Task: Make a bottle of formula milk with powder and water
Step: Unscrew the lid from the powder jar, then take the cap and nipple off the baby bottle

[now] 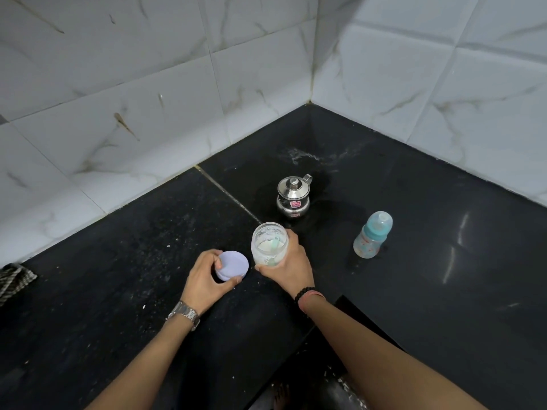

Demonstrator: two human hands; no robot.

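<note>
An open clear jar (269, 242) with white powder and a pale green scoop inside stands on the black counter (429, 291). My right hand (288, 269) grips the jar from its right side. My left hand (207, 281) holds the jar's lilac lid (232, 265) just left of the jar, low over the counter. A baby bottle (372, 235) with a teal collar and clear cap stands capped to the right. A small steel pot (293, 196) with a lid and handle sits behind the jar.
White marble-look tiled walls (148, 99) meet in a corner behind the counter. A checked cloth (14, 281) lies at the far left edge. White specks are scattered over the left counter, and a wet patch shines near the corner.
</note>
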